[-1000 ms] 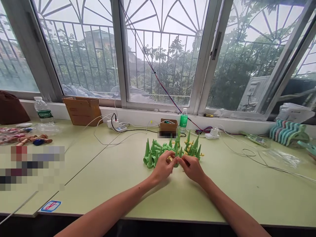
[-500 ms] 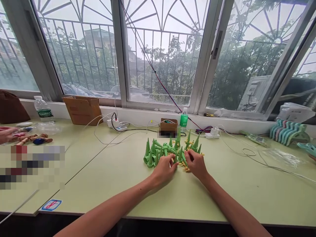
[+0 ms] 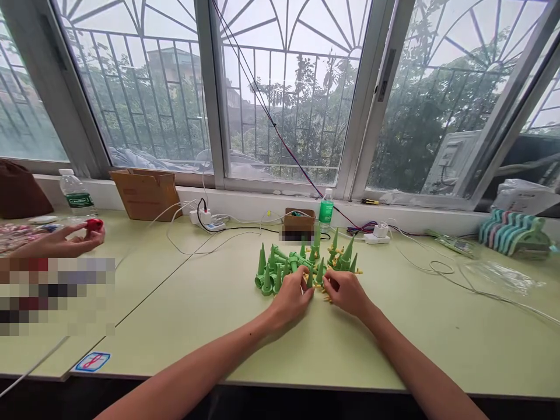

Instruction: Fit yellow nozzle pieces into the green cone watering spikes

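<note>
My left hand (image 3: 290, 298) is closed around a green plastic watering spike (image 3: 310, 280), which stands point up between thumb and fingers. Just to its right, my right hand (image 3: 350, 293) has its fingertips pinched together beside the spike. A small yellow piece (image 3: 318, 286) shows between the two hands; whether the right fingers grip it is hidden. Behind and left of my hands is a cluster of green spikes (image 3: 266, 284), some upright and some lying down. More spikes (image 3: 347, 254) stand behind my right hand, among small yellow valve-like pieces (image 3: 359, 271).
At the left, another person's hand (image 3: 72, 240) holds a red object (image 3: 94, 225). Along the window stand a cardboard box (image 3: 146, 198), a small box (image 3: 299, 220), a bottle (image 3: 326, 209) and power strips with cables (image 3: 377, 235). Hangers (image 3: 516, 236) sit at the far right.
My right hand has shifted slightly left and down, closer to the spike in my left hand. The other person's hand has moved right, raising a red object.
</note>
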Tool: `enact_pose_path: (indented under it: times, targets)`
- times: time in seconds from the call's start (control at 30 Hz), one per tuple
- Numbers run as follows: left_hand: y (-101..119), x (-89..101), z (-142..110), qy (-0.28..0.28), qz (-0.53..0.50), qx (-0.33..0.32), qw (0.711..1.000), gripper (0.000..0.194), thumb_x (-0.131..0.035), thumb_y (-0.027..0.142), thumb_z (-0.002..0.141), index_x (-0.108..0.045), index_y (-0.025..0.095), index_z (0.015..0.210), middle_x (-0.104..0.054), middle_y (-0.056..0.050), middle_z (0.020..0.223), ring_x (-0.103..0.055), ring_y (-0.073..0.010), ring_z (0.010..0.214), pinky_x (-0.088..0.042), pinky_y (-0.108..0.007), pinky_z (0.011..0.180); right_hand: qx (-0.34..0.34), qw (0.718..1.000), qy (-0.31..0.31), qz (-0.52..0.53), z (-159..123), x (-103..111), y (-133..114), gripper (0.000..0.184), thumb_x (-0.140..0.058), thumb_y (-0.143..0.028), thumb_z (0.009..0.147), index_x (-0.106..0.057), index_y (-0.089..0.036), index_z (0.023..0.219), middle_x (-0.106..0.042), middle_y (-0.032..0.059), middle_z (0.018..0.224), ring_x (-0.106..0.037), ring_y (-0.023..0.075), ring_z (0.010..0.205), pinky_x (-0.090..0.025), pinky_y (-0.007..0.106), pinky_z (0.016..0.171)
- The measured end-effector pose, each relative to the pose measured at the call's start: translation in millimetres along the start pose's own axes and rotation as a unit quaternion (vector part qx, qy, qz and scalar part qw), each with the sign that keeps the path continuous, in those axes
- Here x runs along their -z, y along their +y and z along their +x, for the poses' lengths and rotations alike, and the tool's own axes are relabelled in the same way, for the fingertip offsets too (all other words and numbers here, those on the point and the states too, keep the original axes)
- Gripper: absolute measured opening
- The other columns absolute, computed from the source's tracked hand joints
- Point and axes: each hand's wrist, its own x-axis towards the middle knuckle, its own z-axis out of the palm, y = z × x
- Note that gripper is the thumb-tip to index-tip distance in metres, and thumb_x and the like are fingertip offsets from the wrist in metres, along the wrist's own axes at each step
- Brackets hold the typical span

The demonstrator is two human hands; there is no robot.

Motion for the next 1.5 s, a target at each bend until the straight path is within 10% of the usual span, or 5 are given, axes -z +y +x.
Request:
enact_pose_path:
  times: [0.5,1.5]
  targets:
    - [7.5,-2.3,-1.4,0.072,-0.087,-0.010,0.994,0.015,-0.053,0.024,0.082,-0.038,0.021,0.082,-0.043,0.008,0.060,-0.041,-0.0066,0.045,-0.029,-0.020,0.048,0.026,0.987,-0.151,-0.047,-3.1,17.7,4.6,0.006,-0.056,-0.016,0.072,-0.054,-0.019,0.068,-0.052,-0.0039,0.054,-0.040,0.0095,0.049,-0.026,0.022,0.054]
    - [12.9,-1.5,-3.1,0.043,-0.044,-0.061,0.996,0.027,-0.049,0.030,0.087,-0.038,0.019,0.065,-0.040,0.004,0.058,-0.033,-0.0074,0.049,-0.026,-0.022,0.048,-0.029,0.985,-0.168,0.038,1.0,18.8,4.3,0.017,-0.051,-0.025,0.092,-0.057,-0.018,0.078,-0.065,0.0016,0.069,-0.054,0.0144,0.061,-0.036,0.024,0.060]
